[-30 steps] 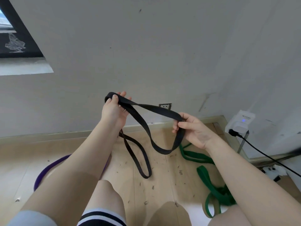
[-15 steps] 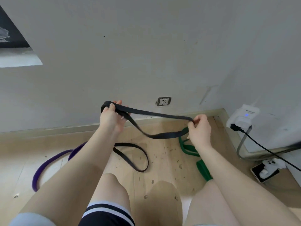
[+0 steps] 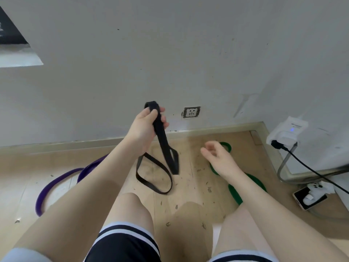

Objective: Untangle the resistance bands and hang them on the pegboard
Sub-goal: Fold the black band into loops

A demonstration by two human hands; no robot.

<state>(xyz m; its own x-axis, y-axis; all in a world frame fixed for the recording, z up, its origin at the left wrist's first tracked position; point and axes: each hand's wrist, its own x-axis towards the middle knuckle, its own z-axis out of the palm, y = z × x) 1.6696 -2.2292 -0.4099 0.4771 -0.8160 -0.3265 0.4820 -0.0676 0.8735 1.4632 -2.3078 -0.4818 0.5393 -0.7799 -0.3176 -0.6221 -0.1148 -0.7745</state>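
My left hand grips the top of a black resistance band, which hangs down in loops to the wooden floor. My right hand hovers to the right of the band with fingers loosely curled and nothing in it. A green band lies on the floor beneath my right forearm, partly hidden by it. A purple band lies in a curve on the floor at the left, partly behind my left arm. No pegboard is in view.
A white wall with a socket stands ahead. At the right, a white plugged-in device with a black cable, and a white game controller on a dark box. My knees fill the bottom.
My right hand has let go of the black band and dropped away to the right. The band, which was stretched between both hands, now hangs from my left hand alone.
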